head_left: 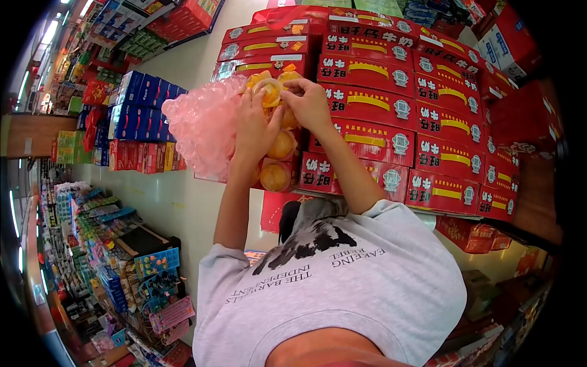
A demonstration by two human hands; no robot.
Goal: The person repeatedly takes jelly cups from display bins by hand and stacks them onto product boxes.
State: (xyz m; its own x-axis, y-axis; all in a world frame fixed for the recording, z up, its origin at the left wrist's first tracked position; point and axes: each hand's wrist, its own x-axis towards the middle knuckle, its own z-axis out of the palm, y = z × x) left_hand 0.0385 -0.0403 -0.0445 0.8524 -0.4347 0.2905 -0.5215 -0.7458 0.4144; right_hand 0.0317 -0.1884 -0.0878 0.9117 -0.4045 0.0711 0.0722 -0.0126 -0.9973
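A small clear round cup with yellow-orange contents, looking like a fruit jelly cup [269,93], is between my two hands. My left hand [255,119] grips it from the left side, fingers curled around its edge. My right hand [307,104] pinches at the cup's right rim with thumb and fingertips; the exact contact is partly hidden. Below and around them, more yellow cups [275,176] sit in a row on the red cartons, some covered by my hands. Against my left hand lies a pink, translucent, bumpy bundle [205,125], possibly bubble-like wrapping or packed pink pieces.
Stacked red milk cartons [373,104] with yellow handles fill the space ahead and to the right. Blue boxes [140,101] stand on the left, over red boxes [131,156]. A rack of small hanging goods [159,263] is at the lower left, beside the pale floor [162,205].
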